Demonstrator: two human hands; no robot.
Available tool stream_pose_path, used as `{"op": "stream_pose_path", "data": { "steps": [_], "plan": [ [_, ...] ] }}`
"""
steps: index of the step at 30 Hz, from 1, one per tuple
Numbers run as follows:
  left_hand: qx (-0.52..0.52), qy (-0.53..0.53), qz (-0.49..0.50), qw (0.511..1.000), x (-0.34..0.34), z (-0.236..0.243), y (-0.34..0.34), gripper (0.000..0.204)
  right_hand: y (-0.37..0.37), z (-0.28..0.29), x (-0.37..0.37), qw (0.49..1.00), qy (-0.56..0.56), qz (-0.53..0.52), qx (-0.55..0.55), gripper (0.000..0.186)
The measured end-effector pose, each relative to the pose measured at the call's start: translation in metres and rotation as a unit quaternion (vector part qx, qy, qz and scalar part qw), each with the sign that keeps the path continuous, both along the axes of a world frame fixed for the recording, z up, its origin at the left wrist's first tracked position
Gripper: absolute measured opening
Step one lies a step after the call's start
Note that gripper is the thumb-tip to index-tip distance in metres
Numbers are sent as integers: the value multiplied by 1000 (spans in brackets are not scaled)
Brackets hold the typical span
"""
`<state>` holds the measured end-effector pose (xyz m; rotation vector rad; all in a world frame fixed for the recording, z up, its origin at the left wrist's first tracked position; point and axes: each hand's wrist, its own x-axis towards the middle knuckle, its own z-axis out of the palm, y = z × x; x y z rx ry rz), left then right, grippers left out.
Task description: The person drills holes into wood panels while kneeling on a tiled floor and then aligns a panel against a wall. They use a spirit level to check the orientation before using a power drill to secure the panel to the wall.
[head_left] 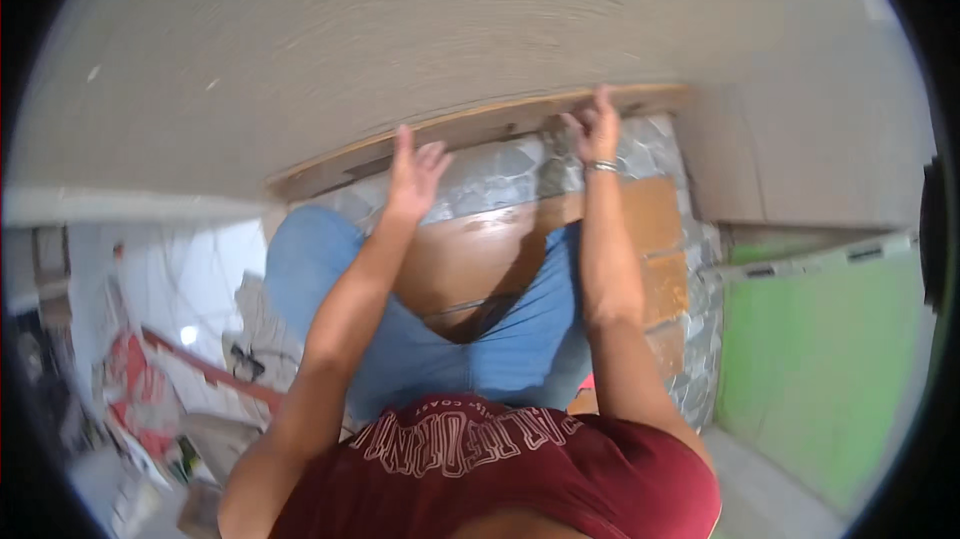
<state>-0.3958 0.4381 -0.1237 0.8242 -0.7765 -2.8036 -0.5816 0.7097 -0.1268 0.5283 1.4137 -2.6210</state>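
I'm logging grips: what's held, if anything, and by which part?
Cannot tell: left hand and right hand reach the upper edge of the brown strip; blur hides any grip.

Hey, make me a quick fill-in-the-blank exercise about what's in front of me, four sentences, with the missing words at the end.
1. The left hand and right hand are extended toward a long brown strip at the foot of the ____.
2. A band is worn on the ____ wrist.
3. The jeans are coloured ____.
4. The large panel at the picture's right is coloured ____.

Missing words: wall; right; blue; green.
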Motion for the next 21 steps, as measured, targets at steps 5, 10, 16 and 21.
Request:
{"op": "stream_pose_path", "data": {
  "steps": [5, 10, 16, 21],
  "plan": [
    [-8, -20, -4, 1000, 9, -9, -15, 118, -6, 15, 20, 999, -30, 18, 17, 94],
    [15, -14, 9, 1000, 11, 4, -15, 117, -15, 18, 20, 999, -12, 27, 26, 96],
    [-31, -22, 9, 999, 0, -6, 1, 109, -5, 15, 7, 998, -29, -31, 51, 52],
    [68, -92, 64, 991, 7, 21, 3, 123, -8, 27, 31, 995, -58, -74, 26, 43]
  ]
}}
